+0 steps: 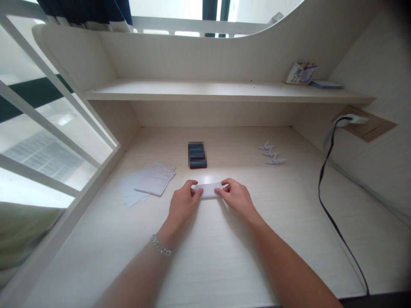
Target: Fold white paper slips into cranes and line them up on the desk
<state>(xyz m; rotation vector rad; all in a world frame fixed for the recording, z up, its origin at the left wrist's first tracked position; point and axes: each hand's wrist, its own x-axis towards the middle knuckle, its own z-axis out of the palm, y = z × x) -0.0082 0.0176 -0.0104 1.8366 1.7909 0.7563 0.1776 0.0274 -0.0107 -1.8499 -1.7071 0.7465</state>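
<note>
A small folded sheet of white paper (209, 190) lies lengthwise between my two hands at the middle of the desk. My left hand (185, 199) pinches its left end between thumb and fingers. At the right end, my right hand (236, 196) grips it the same way, thumb on the near side. Off to the left rest several loose white paper sheets (154, 179), overlapping, some with faint printed lines. Several small folded paper cranes (272, 154) sit in a group at the back right.
Beyond my hands is a dark pixelated object (197, 155). A black cable (321, 188) runs from a wall socket (369, 124) down the right side of the desk. A shelf (192, 90) spans the back, with a colourful packet (301, 73) on it. White rails stand at the left.
</note>
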